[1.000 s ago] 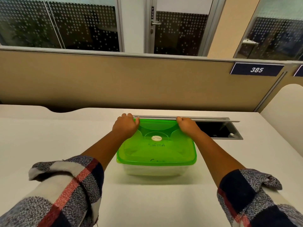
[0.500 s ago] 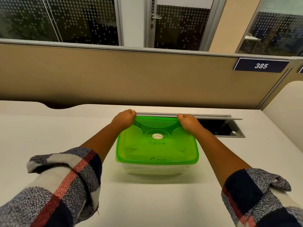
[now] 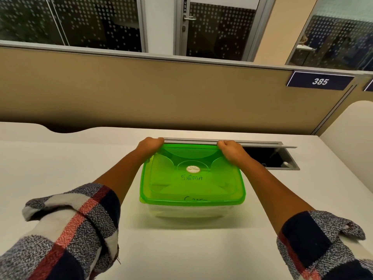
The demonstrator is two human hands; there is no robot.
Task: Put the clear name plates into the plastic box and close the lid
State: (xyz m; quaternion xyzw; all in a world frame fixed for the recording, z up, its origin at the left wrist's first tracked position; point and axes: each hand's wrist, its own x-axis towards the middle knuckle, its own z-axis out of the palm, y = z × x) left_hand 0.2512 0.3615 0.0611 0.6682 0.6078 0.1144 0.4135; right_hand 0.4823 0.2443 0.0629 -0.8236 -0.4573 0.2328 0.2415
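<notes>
**Green lid gripped at both far corners**

Green translucent plastic forms the lid (image 3: pixel 191 178) seen in the head view, seated on a clear plastic box (image 3: pixel 189 212) that stands on a white desk (image 3: pixel 60 162), roughly centred before the person. Handwritten letters and a small round sticker (image 3: pixel 193 169) are carried on the lid's top. The left hand (image 3: pixel 150 145) is curled over the far left corner of the lid, fingers folded down behind the rim; the right hand (image 3: pixel 230 151) is curled in the same way over the far right corner. Both hands are closed on the lid and are held well apart, one at each end of the far edge. Rolled plaid sleeves (image 3: pixel 76 229) are worn on both forearms.

No name plates can be made out through the cloudy wall of the box. Whether the lid is fully snapped down cannot be told.

Just behind the box, an open grey cable hatch (image 3: pixel 270 158) is set into the desk. A tan partition (image 3: pixel 161 93) is raised behind it, and a dark sign (image 3: pixel 320 81) marked 385 is fixed at its upper right.
</notes>
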